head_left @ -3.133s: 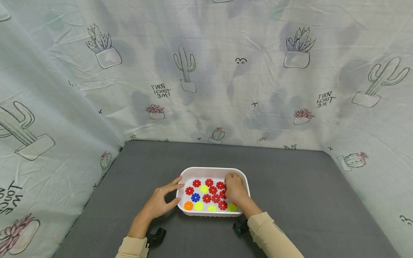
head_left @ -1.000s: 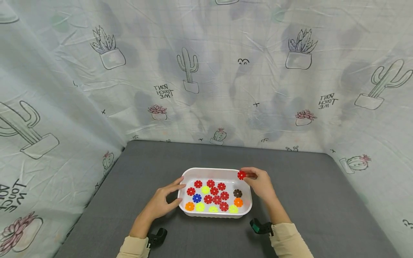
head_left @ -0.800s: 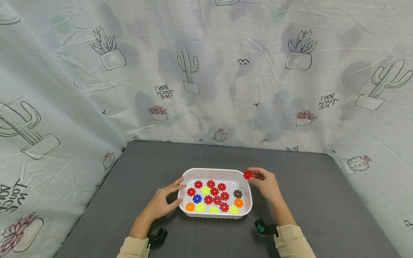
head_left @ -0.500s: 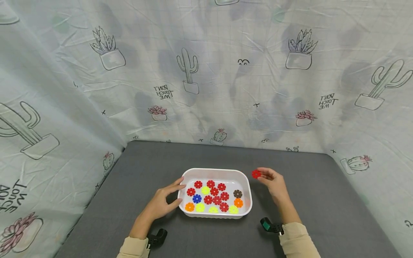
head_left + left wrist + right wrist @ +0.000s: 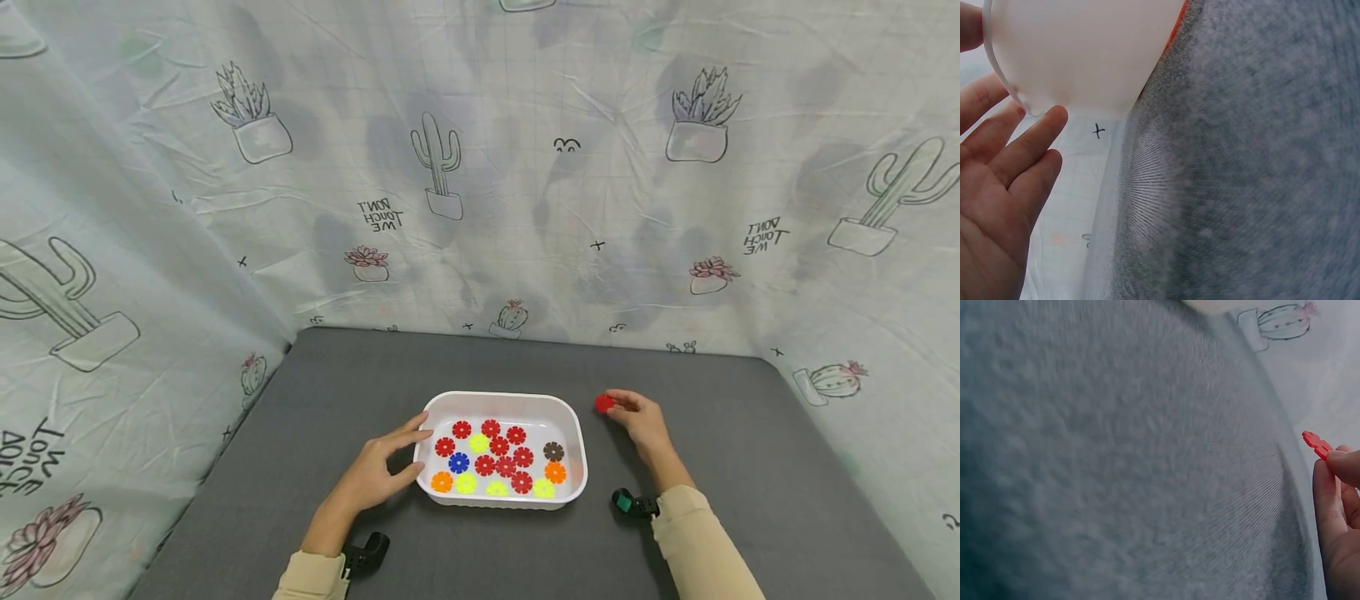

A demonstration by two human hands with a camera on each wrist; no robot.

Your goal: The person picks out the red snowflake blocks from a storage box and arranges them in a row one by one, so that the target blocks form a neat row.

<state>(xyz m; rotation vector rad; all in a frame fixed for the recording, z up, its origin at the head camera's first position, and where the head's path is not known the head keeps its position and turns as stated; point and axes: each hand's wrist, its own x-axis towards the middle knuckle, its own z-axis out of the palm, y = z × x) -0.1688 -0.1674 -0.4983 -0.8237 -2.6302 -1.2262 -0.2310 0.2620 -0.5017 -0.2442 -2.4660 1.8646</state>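
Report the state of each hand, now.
Left hand: open, touching the left end of the white tray.
Right hand: closed, pinching a red disc outside the tray.

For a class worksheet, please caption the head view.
The left hand touches a white tray of coloured discs while the right hand pinches a red disc outside it.
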